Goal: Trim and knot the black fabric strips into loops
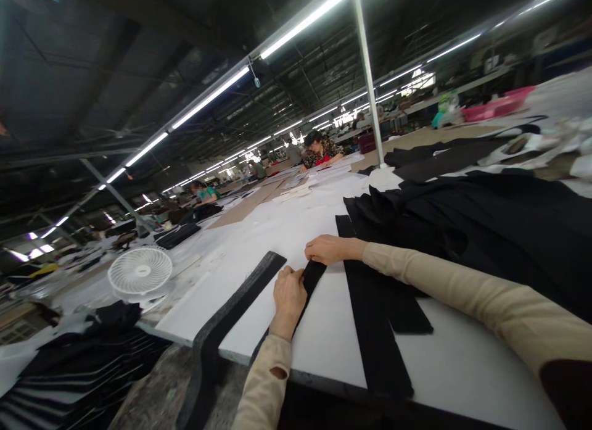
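A narrow black fabric strip (315, 274) lies on the white table (277, 232). My left hand (288, 297) is closed, pinching the strip's near part. Just beyond it, my right hand (329, 249) pinches the strip's far end with its fingers curled. Both arms wear beige sleeves. A longer dark grey strip (240, 301) lies to the left and hangs over the table's front edge. Wider black strips (374, 313) lie to the right, under my right forearm.
A heap of black fabric (485, 220) covers the table's right side. A white fan (139, 271) stands at the left, above stacked black pieces (78, 362). A metal pole (370, 78) rises from the table. Other people work at the far tables.
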Tool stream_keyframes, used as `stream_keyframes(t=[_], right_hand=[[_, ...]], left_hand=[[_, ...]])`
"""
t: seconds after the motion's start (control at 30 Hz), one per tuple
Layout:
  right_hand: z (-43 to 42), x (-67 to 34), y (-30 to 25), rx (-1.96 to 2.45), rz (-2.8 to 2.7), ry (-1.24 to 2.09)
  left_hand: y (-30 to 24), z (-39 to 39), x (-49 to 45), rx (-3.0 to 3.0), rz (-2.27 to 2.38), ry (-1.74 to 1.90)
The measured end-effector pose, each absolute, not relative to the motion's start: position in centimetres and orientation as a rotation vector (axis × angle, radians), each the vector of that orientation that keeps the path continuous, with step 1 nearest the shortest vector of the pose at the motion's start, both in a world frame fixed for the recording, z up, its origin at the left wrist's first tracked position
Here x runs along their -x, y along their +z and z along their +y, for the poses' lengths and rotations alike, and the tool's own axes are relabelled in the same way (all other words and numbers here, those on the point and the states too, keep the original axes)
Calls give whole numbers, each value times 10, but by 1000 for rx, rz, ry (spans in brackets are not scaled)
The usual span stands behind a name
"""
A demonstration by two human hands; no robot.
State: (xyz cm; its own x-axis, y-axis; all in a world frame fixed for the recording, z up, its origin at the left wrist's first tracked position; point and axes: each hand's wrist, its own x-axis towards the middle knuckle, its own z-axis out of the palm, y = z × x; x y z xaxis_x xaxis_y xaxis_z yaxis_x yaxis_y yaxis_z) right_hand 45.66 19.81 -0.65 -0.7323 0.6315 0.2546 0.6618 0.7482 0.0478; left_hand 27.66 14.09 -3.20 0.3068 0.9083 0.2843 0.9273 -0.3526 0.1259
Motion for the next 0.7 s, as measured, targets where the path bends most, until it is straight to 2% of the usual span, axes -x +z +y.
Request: stream_keyframes(t=[0.37, 0.47, 0.7], right_hand=[[202, -460, -27, 749, -2822, -716], [202, -461, -29, 739, -2837, -700], [205, -476, -18, 1066, -2663, -572]], left_hand=[[-29, 133, -277, 2525, -1637, -389], [-27, 131, -279, 2526, -1596, -321], [-19, 138, -290, 2499, -1610, -217]])
